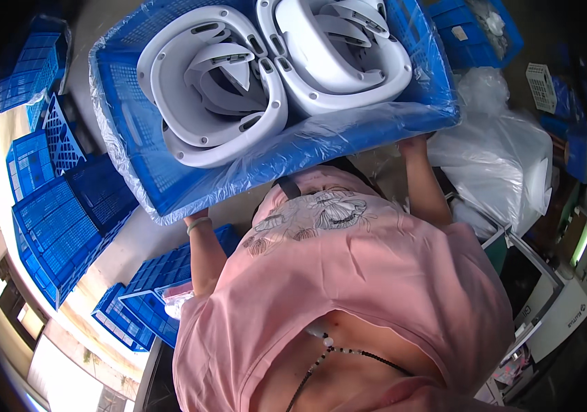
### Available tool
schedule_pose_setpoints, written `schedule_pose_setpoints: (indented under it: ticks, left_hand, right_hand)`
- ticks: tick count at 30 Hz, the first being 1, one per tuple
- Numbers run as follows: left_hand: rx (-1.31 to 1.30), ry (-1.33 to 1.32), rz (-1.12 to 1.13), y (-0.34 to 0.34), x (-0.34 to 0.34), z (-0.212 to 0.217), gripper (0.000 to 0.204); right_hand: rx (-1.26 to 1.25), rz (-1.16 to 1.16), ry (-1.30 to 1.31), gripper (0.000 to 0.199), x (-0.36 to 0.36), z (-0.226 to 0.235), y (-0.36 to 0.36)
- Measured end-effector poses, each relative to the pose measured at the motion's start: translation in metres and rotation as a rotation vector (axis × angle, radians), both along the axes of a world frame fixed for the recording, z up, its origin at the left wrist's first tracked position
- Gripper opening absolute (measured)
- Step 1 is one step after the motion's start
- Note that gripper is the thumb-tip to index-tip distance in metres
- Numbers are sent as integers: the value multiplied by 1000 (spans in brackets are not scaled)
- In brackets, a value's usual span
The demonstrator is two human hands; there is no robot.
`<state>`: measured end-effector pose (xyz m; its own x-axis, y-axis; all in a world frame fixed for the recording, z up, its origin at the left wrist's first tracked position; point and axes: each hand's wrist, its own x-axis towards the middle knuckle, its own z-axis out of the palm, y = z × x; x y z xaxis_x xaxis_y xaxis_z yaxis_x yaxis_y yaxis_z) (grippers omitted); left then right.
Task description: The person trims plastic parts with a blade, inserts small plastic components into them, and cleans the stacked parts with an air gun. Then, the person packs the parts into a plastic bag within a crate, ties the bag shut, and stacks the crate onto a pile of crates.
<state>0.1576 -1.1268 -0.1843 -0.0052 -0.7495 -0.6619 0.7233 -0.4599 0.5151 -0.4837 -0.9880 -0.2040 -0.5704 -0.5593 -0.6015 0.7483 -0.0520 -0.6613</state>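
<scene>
A large blue plastic crate [352, 143], lined with clear film, is held up in front of my body, its left side lower than its right in the view. Inside sit white curved plastic shells [283, 113], nested into one another in two groups side by side. At the crate's near left corner is my left hand [196, 216], closed on the crate, with its fingers hidden underneath. My right hand [413, 142] grips it near the right corner, its fingers also out of sight below the edge.
Stacked blue crates [66, 220] stand on the left, and more blue crates [159, 281] lie lower down. On the right are clear plastic bags [492, 147] around white items, a metal-edged frame [537, 261] and a white box [561, 323]. Another blue crate [475, 34] is at the far right.
</scene>
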Motion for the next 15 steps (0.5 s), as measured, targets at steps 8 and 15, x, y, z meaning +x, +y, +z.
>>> schedule_pose_setpoints:
  ticks: [8,15]
  left_hand:
    - [-246,-406,-75,3,-11,14,48]
    - [-31,-352,301,11,10,32,43]
  right_hand:
    - [119,-288,-36,42,-10,94,5]
    - [211,-262,207,21,-52,111,16]
